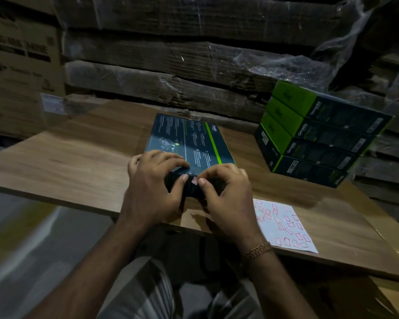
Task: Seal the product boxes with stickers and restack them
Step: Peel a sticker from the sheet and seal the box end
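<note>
While we lean over the wooden table point(55, 162), a wall of shrink-wrapped flattened cardboard point(194, 65) rises just behind it and a large brown carton point(16, 72) with blurred print stands at the far left. We see the product box point(189, 139) lying flat near the middle of the table, its dark printed face up with a green stripe along its right side; its near end is largely hidden behind our hands. Our left hand point(152, 183) grips that near end, fingers curled over the top face and thumb on the end panel. Our right hand point(224, 194) has curled fingers pinching a small pink sticker point(194, 180) against the end panel, just beside the left thumb. To the right of our right hand lies a white sticker sheet point(286, 224) scattered with pink-outlined stickers, at the table's near edge. Farther right stands a stack of boxes point(316, 134), four high, green-ended and dark-sided, where we can read "Omada"; the smaller print is too blurred to read. A beaded bracelet point(258, 249) circles our right wrist.
</note>
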The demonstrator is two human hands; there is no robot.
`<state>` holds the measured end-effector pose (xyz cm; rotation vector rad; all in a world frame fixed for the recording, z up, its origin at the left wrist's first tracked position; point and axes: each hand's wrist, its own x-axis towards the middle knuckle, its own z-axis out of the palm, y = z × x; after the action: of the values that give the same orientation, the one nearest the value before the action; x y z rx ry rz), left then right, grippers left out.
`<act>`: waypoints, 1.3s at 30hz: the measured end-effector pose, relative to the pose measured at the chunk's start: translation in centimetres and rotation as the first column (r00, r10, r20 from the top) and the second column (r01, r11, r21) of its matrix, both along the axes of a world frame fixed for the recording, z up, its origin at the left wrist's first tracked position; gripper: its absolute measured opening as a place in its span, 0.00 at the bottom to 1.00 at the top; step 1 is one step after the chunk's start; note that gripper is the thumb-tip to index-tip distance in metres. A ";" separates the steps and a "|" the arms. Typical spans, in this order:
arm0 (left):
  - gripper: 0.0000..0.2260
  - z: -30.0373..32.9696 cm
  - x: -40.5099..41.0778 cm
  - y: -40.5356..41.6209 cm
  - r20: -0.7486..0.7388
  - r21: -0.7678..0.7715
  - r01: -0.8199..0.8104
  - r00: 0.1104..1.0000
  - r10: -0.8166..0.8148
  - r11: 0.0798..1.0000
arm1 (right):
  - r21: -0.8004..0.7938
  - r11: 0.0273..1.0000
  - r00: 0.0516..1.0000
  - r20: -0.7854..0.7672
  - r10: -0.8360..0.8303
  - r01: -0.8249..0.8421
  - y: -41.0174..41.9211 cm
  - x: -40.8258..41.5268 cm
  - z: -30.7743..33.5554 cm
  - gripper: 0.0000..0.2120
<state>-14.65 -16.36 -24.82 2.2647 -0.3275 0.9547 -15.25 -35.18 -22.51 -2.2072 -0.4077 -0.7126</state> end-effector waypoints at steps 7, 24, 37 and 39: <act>0.13 -0.2 0.2 0.3 0.005 0.011 0.003 1.000 -0.003 1.000 | -0.010 0.998 0.998 0.027 -0.064 0.064 1.6 0.7 -0.5 0.02; 0.15 -0.2 0.1 0.1 0.005 0.016 0.006 1.000 -0.006 1.000 | -0.033 0.994 0.993 0.053 -0.105 0.107 1.9 1.4 -0.3 0.02; 0.14 -0.3 0.3 0.1 0.023 0.030 -0.018 1.000 0.018 0.999 | 0.032 0.990 0.987 0.079 -0.141 0.139 2.4 1.5 -1.0 0.02; 0.15 -0.3 0.3 0.1 0.025 0.032 -0.017 1.000 0.017 0.999 | 0.053 0.989 0.985 0.090 -0.145 0.141 2.4 1.5 -1.2 0.01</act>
<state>-14.34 -16.23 -25.12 2.2900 -0.3370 0.9931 -13.75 -32.76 -23.73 -2.1814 -0.2778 -0.8967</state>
